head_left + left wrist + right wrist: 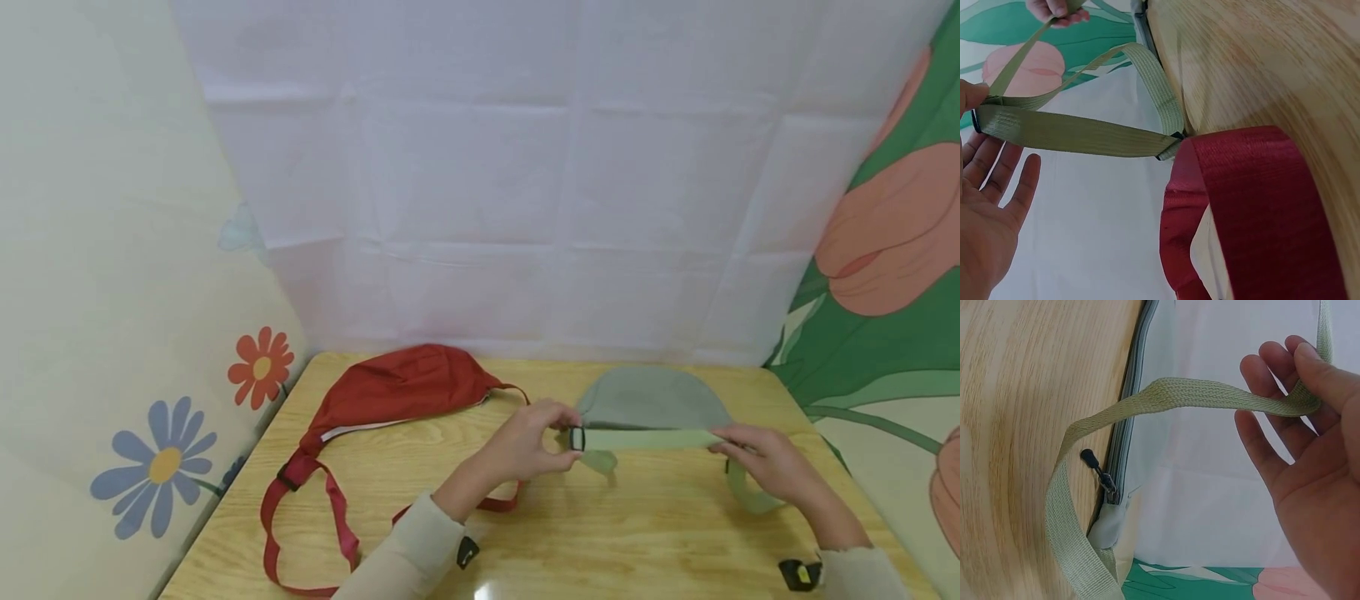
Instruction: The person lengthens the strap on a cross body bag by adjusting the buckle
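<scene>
A pale green strap is stretched level between the two hands, in front of a grey-green waist bag lying at the back right of the table. My left hand pinches the black strap slider between thumb and fingers. Farther right, my right hand pinches the strap, whose remaining length hangs down in a loop. The right wrist view shows this strap bending over the fingers of the right hand, and the bag's zipper pull close by. In the left wrist view, the webbing runs doubled from the slider.
A red waist bag lies at the back left, its red strap looping toward the front and passing under the left forearm. One black buckle is beside the left sleeve, another black buckle beside the right. A white cloth hangs behind the table.
</scene>
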Demonstrator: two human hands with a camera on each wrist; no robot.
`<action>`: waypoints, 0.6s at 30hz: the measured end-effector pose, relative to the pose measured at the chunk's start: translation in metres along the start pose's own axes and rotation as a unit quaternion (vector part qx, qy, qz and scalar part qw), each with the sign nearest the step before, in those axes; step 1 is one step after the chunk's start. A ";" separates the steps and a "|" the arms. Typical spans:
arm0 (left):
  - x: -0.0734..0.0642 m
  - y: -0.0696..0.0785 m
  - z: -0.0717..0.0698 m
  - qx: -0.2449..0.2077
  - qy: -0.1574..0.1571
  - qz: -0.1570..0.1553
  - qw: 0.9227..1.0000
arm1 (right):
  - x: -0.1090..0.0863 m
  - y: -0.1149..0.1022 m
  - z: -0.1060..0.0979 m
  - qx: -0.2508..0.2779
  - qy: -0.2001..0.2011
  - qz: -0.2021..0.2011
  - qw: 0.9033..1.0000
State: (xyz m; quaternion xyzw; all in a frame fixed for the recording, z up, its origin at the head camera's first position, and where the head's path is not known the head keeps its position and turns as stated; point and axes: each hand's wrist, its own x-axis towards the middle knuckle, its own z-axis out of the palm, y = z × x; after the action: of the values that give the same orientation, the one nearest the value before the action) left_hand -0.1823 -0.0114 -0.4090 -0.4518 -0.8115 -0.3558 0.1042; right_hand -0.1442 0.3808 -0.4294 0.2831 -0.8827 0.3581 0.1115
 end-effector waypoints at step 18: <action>-0.004 0.018 -0.005 0.023 -0.077 -0.042 0.996 | -0.006 -0.002 -0.008 0.007 -0.115 0.115 0.987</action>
State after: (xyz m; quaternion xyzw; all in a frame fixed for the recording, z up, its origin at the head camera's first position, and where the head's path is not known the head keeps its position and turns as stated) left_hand -0.1663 -0.0112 -0.3991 -0.4409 -0.8433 -0.3054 0.0361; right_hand -0.1384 0.3875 -0.4244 0.2201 -0.9138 0.3396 -0.0346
